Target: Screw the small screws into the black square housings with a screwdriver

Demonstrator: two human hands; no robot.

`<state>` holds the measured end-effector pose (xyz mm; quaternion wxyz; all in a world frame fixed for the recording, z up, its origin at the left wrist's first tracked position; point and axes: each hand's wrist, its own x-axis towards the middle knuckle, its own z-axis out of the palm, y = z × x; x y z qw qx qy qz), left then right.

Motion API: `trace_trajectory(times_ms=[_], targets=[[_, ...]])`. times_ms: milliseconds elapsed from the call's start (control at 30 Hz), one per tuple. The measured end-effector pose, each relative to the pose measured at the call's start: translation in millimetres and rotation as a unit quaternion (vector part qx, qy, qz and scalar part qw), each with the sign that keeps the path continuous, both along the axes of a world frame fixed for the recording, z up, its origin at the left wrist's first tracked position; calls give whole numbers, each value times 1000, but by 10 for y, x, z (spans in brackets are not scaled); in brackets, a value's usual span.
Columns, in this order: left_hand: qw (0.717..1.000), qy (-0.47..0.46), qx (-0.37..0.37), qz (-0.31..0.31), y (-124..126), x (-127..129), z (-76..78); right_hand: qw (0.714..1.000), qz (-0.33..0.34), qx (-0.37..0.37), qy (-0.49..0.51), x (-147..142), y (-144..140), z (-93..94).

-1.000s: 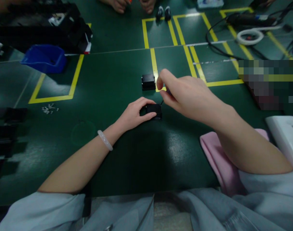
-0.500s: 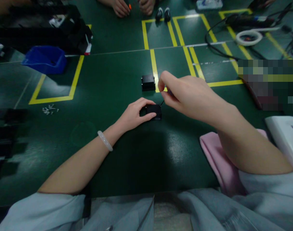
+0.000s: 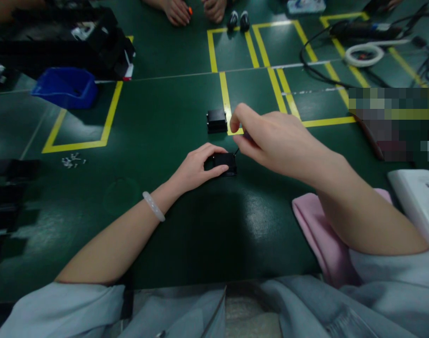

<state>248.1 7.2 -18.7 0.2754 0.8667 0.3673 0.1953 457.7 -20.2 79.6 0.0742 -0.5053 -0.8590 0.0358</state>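
Observation:
On the green tabletop, my left hand (image 3: 199, 166) grips a small black box-shaped part (image 3: 230, 162) between thumb and fingers. Above its right side, my right hand (image 3: 271, 134) is closed around a screwdriver (image 3: 237, 151); most of the handle is hidden by my fingers. The thin dark shaft slants down to the far right corner of the part. Just beyond lies a second black part (image 3: 217, 121) of similar shape, untouched, with small shiny pins or screws at its sides. Small silvery screws (image 3: 72, 161) are scattered in a pile to the left.
A blue bin (image 3: 65, 88) stands at the back left beside a large black rack (image 3: 95, 42). Several black parts (image 3: 10, 188) sit at the left edge. Right of me are a pink cloth (image 3: 311, 220) and a white device (image 3: 417, 197). Another person's hands (image 3: 178, 11) show at the far side.
My right hand has shifted very slightly to the left with the screwdriver. My left hand and the part it holds stay in place.

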Motion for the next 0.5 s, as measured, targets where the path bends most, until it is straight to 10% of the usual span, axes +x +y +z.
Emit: trace_trajectory(times_ms=[500], targets=[[1000,8,-7,7,-4,1,10,999,-21,9,-41,-30,12,7]])
